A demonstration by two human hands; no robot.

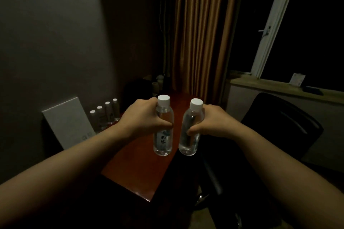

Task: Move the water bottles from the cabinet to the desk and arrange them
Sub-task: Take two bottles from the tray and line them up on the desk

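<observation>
**Two bottles held above the desk**

We see both arms reaching forward in a dim room, each hand wrapped round a clear water bottle with a white cap. The left hand [143, 117] grips the left bottle [163, 126] by its upper body, fingers curled round it and the thumb across the front just above the printed label. The right hand [210, 122] grips the right bottle [189, 130] in much the same way, fingers closed round its middle. Both bottles stand nearly upright, the right one leaning a little to the left at its base, and they sit close beside each other without touching. They hang in the air over the near end of the reddish-brown desk [141, 169] — neither base rests on the wood.

Further back on the desk, against the wall at the left, we count four more bottles [105, 117] with white caps standing in a short row. Just beside them a pale flat box [68, 122] leans tilted against the wall. At the far end of the desk there are some small dark items, too dim for us to tell what they are.

To the right of the desk stands a black chair [279, 126]. Behind it all hangs a brown curtain [201, 33], and at the right a white-framed window [270, 29] shows darkness — a small card [297, 79] stands on its sill.
</observation>
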